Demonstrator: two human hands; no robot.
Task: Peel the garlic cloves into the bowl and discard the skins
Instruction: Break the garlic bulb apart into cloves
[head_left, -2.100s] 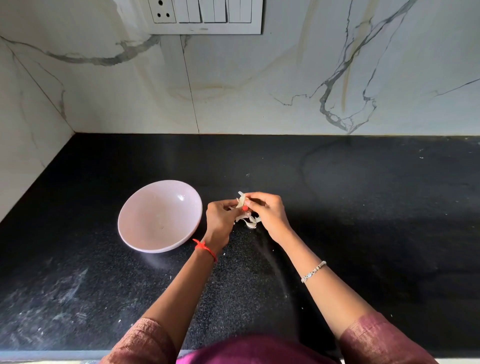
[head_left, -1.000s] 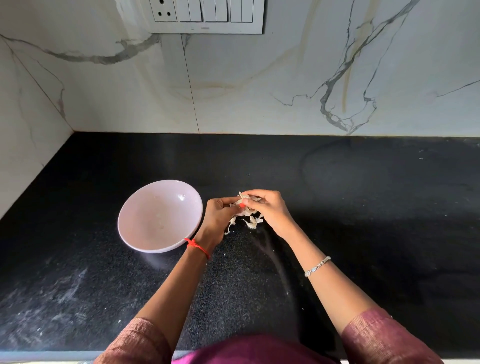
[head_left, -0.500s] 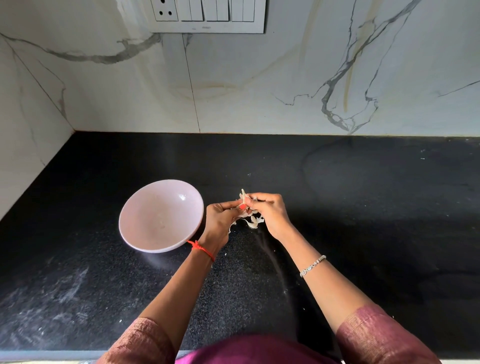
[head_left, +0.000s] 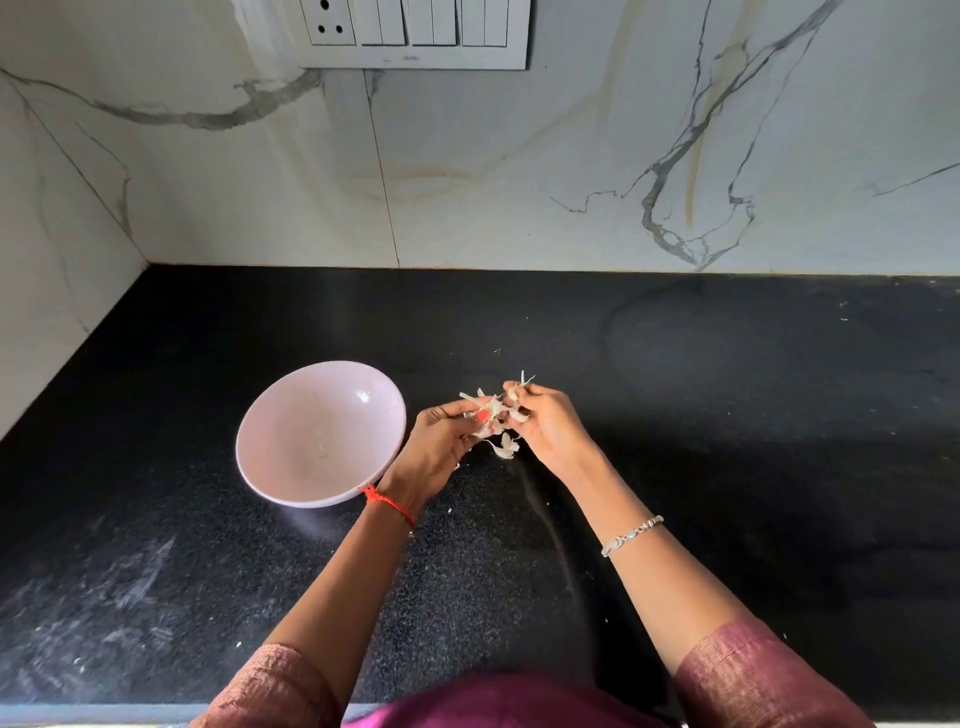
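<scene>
A pale pink bowl (head_left: 291, 467) stands on the black counter, left of my hands. My left hand (head_left: 441, 441) pinches a garlic clove (head_left: 488, 415) with papery skin curling off it. My right hand (head_left: 545, 426) is right beside it and pinches a strip of garlic skin (head_left: 522, 384) between thumb and fingertips. Loose skin pieces (head_left: 506, 449) lie on the counter just below the two hands. A small pale bit lies inside the bowl; I cannot tell what it is.
The black counter (head_left: 727, 415) runs to a marble backsplash at the rear and a side wall on the left. A switch panel (head_left: 415, 31) sits high on the wall. Small skin flecks dot the counter near my arms.
My hands have drawn slightly apart, the right pulling skin off the clove. The skin pieces below the hands have spread a little. The bowl has not moved.
</scene>
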